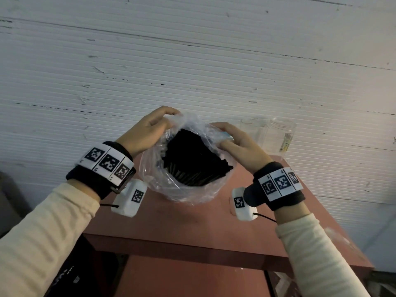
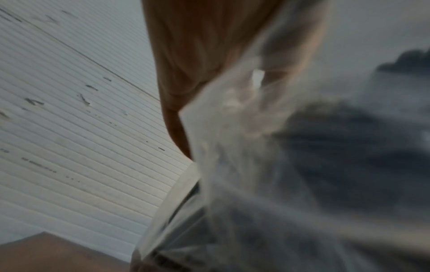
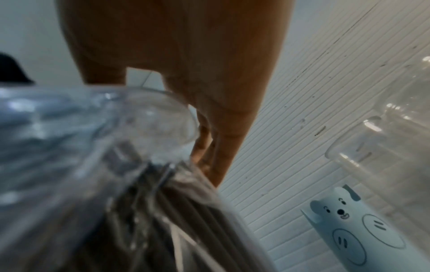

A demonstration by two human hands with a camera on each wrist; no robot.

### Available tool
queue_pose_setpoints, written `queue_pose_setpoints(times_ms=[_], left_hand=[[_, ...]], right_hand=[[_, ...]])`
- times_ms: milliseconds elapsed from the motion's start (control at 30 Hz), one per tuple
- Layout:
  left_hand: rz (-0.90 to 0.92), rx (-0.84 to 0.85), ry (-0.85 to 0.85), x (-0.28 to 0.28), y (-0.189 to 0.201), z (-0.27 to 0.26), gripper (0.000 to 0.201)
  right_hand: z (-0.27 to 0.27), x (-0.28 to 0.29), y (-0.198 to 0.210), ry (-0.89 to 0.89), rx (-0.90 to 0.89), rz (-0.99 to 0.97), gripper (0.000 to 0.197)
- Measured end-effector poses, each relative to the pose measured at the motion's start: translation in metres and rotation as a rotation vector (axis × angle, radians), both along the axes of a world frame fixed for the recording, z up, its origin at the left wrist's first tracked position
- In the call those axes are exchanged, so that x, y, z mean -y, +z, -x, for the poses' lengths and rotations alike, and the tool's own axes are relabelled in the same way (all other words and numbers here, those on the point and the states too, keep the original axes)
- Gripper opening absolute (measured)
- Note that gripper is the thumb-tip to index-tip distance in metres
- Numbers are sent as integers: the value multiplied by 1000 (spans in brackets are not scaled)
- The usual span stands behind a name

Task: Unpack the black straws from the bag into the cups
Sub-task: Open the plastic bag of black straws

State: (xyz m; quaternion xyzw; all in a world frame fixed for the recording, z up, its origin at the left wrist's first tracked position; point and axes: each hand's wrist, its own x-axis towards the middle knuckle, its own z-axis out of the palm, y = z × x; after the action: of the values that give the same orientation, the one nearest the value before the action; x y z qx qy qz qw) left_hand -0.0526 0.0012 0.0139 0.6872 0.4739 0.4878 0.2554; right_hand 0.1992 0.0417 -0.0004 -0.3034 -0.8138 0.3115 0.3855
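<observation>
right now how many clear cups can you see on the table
2. Both stand at the table's far right edge by the wall: one cup just beyond the right hand, the other cup beside it, further right. The bag could hide more.

A: How far down can you follow the black straws (image 1: 190, 159)?

B: Only to their top ends. The rest sinks behind the crumpled plastic bag (image 1: 184, 189), whose bottom hides whether it touches the red table (image 1: 192, 224).

A: And the wrist views?

B: The left one is smeared: the bag (image 2: 244, 147) is a grey blur and the straws (image 2: 349, 147) a dark smudge. The left hand (image 2: 197, 55) is cut off by the top edge, fingertips lost behind the film.

A: The cups?

B: The clear cups (image 1: 267, 133) are faint; the print on the right one is too small to read. In the right wrist view a cup (image 3: 384, 165) runs off the frame edge, and so does the bear-print object (image 3: 363, 230)
</observation>
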Motion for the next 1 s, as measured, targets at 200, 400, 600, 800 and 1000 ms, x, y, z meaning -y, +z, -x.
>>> queue_pose_setpoints(times_ms=[200,400,600,800,1000], left_hand=[[-47,-62,-39,9,9,-4,16],[30,-63,-126,8,11,-1,30],[140,21,-12,-6,5,4,24],[139,81,-36,-10,-4,6,15],[152,120,30,-17,-14,4,31]], right_hand=[[7,-2,8,-44,77,-140,18],[15,-15,15,-11,80,-52,32],[27,-36,16,-95,121,88,33],[23,-37,6,-87,103,114,10],[-2,-18,8,-2,-38,171,36]])
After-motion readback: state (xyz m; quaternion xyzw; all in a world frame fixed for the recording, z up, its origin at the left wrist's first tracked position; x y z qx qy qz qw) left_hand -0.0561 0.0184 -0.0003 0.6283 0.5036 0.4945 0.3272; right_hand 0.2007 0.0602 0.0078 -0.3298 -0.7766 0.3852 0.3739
